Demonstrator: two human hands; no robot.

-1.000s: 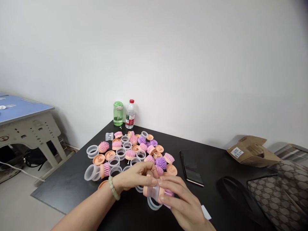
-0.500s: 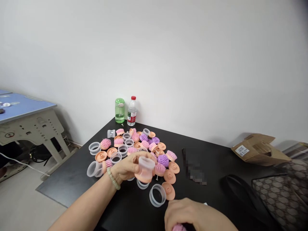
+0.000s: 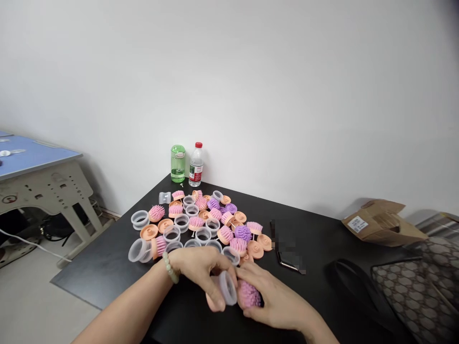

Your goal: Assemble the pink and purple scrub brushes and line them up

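Observation:
My left hand (image 3: 201,267) is closed on a clear plastic ring (image 3: 228,288) with a peach part against it, tilted on its side. Right beside it, my right hand (image 3: 274,296) grips a pink bristle brush head (image 3: 248,294), its bristles facing down and to the right. The two hands almost touch, low over the black table (image 3: 193,320). Just beyond them lie several clear rings (image 3: 203,234), several pink brush heads (image 3: 196,222), peach discs (image 3: 255,249) and a purple brush head (image 3: 243,233).
A green bottle (image 3: 178,164) and a red-capped water bottle (image 3: 196,165) stand at the back by the wall. To the right are a blurred-out dark object (image 3: 287,262), a brown paper bag (image 3: 380,222) and a patterned bag (image 3: 398,286). A blue table (image 3: 36,155) stands at the left.
My left hand has moved down and right with the clear ring, which has turned on its side. My right hand has come up with the pink brush head to meet it.

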